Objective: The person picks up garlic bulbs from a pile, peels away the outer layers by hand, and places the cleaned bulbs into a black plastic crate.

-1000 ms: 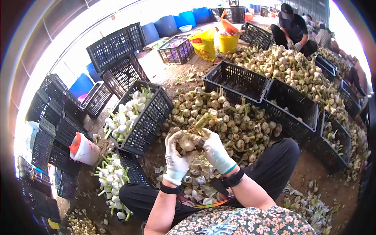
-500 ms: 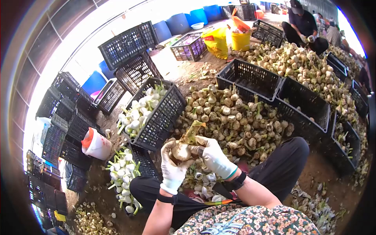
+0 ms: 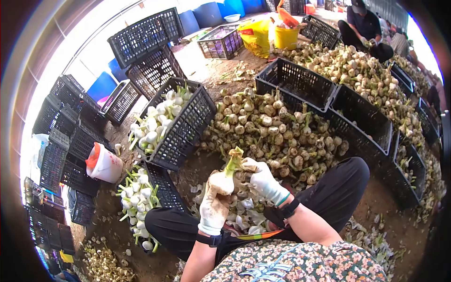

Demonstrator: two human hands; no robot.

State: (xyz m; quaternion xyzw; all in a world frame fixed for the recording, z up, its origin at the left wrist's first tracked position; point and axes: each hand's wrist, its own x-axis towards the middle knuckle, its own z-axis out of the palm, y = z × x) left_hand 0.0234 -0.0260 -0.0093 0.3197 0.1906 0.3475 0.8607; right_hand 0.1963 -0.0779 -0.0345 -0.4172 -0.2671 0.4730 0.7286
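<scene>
A garlic bulb with pale, cleaned skin and a thick green-yellow stem stands upright in my left hand, whose gloved fingers wrap its base. My right hand, also gloved, is closed beside the stem with its fingertips close to the bulb. A small dark piece and loose brownish skin show at those fingertips; what it is I cannot make out. Loose papery garlic skins lie below, between my legs. Ahead is a heap of soil-stained garlic bulbs.
To my left, a tilted black crate holds white garlic, with another garlic-filled crate below it. A white bucket stands further left. Black crates line the right side. A co-worker sits by the far heap.
The bulb has turned more upright, its stem now pointing up, and its skin looks whiter. My left hand has shifted under it. The view has tilted slightly.
</scene>
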